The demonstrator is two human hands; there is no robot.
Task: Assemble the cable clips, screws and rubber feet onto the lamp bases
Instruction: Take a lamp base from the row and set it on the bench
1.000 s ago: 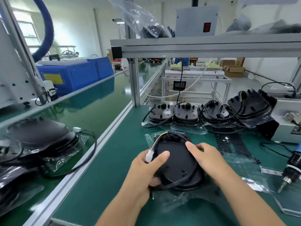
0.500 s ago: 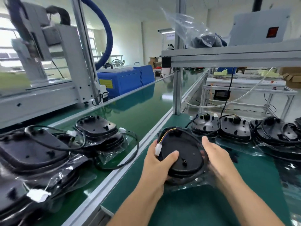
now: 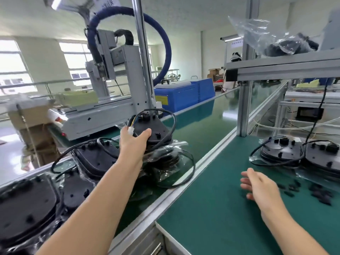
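Meanwhile, my left hand [image 3: 132,142] grips a black lamp base [image 3: 155,130], fingers clamped on its rim, above bagged bases [image 3: 166,159] on the conveyor belt [image 3: 204,124]; my right hand [image 3: 261,186] hovers, fingers apart, over the green tabletop [image 3: 211,208].

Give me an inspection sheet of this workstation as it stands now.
Surface: green bench mat beside a green conveyor belt.
Job's things: lamp base held over bagged lamp bases on the belt; two more bases on the mat.
Clutter: small black parts scattered on the mat, blurred; plastic bag on the upper shelf.
Hands: left hand grips the lamp base; right hand hovers over the mat, fingers relaxed, holding nothing.
Cables: black lead loops off the held base; white connector by the thumb.
Surroundings: white gantry machine, blue cabinet, cardboard boxes.
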